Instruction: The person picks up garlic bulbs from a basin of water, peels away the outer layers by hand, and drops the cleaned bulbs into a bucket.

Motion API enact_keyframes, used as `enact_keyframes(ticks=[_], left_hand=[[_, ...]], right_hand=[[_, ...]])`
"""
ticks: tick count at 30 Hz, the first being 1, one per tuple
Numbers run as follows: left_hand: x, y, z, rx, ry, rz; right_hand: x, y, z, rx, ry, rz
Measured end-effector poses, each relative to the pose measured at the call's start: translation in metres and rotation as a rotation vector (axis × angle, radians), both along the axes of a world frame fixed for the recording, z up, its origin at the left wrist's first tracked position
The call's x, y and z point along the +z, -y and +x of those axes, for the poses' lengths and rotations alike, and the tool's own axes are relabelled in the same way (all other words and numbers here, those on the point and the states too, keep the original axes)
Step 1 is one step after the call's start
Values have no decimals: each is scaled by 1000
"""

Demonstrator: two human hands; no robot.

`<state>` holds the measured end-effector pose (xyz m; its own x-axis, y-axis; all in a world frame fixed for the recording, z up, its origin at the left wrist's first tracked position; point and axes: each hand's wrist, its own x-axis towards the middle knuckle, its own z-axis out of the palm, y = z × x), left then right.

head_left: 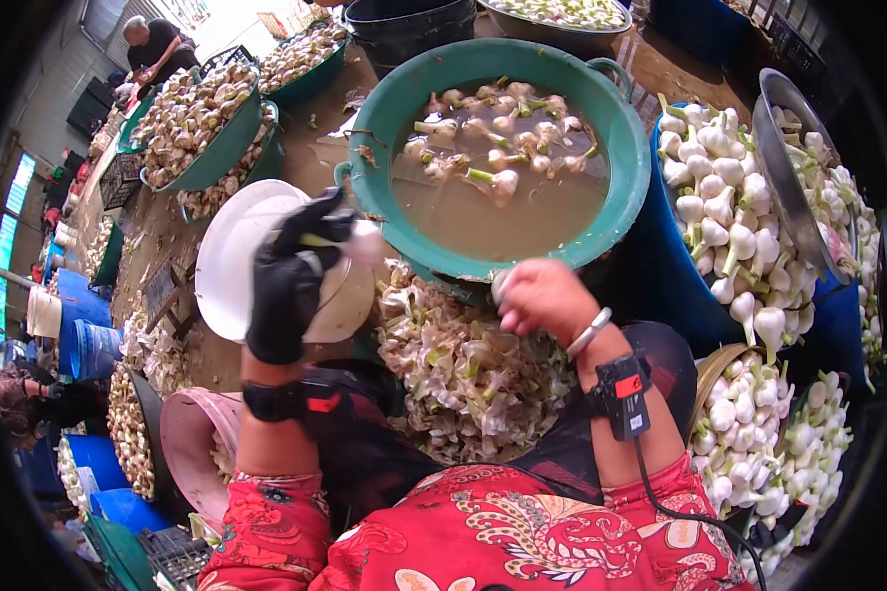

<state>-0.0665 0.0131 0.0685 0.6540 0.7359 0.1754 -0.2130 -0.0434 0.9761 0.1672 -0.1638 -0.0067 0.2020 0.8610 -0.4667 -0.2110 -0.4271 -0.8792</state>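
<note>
My left hand (294, 271), in a black glove, is raised in front of the white basin (229, 258). Its fingers are closed around a garlic bulb (367, 243), blurred by motion, with a pale green stem. My right hand (550, 300), bare with a white bangle at the wrist, is curled shut by the near rim of the green tub (369, 202). Something small and whitish shows at its fingertips; I cannot make out what it is. Muddy water fills the tub, and several garlic bulbs (503, 182) float in it. Below lies a heap of garlic peelings (473, 379) between my knees.
On the right, a blue tub (672, 231) is heaped with peeled white garlic, with a metal basin (793, 172) tilted beside it. Unpeeled garlic (202, 113) fills tubs at the upper left. A pink bucket (192, 443) lies near my left elbow. Another person (153, 44) sits far back.
</note>
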Motion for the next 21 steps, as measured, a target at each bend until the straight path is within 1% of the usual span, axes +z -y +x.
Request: enact_keyframes(ticks=[1,2,3,4,5,6,8,9,10,11,12,13,15,17,19,20,21], left_hand=[[11,-9,-15,142,-88,161],[7,-36,-41,219,-348,456],[13,-49,-57,239,-554,501],[20,-52,-53,246,-626,649],[25,-46,-49,292,-770,408],[22,-44,-31,221,-757,436],[23,-31,22,83,-756,452],[-8,-47,47,-58,-548,652],[-14,-37,83,-118,-585,601],[-13,-29,117,-130,-704,839],[-32,-41,146,-250,-778,907],[-57,-51,175,-316,-830,981],[-85,-63,223,-441,-1121,1063],[-121,-70,252,-436,-1195,1245],[-147,-73,266,-396,-1368,1234],[-163,-77,268,-315,-1354,1286],[-162,-82,269,-400,-1346,1132]], right_hand=[[2,6,-7,225,-34,-29],[3,8,-18,383,181,-120],[3,9,-19,370,186,-118],[0,9,-19,364,452,-36],[-3,8,-20,354,713,45],[-2,6,-19,343,708,46],[1,0,-14,89,617,248],[1,-1,-15,-20,629,287],[4,-3,-14,-116,679,315],[6,-4,-13,-213,727,340],[5,-5,-12,-290,731,357],[10,-5,-11,-343,695,385],[18,-5,-7,-381,616,405],[21,-6,-2,-412,574,373],[23,-6,4,-427,559,361],[25,-6,7,-442,529,364],[25,-7,11,-448,529,362]])
